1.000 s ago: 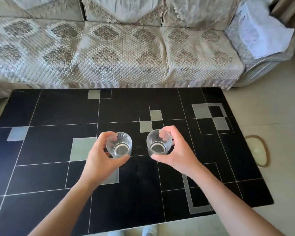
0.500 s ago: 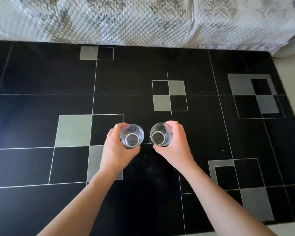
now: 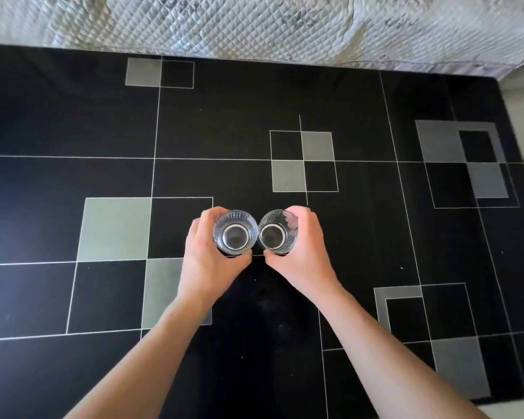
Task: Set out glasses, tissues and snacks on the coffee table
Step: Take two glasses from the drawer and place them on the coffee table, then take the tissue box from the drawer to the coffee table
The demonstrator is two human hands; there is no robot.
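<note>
Over the coffee table, two upright glasses, mouths up, both hands gripping.

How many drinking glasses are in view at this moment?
2. The left glass is held in the left hand; the right glass is held in the right hand. They sit side by side over the middle of the coffee table. None seems hidden.

Left ribbed glass gripped by left hand, right glass gripped by right hand, rims nearly touching, upright over black table, quilted sofa beyond
</note>
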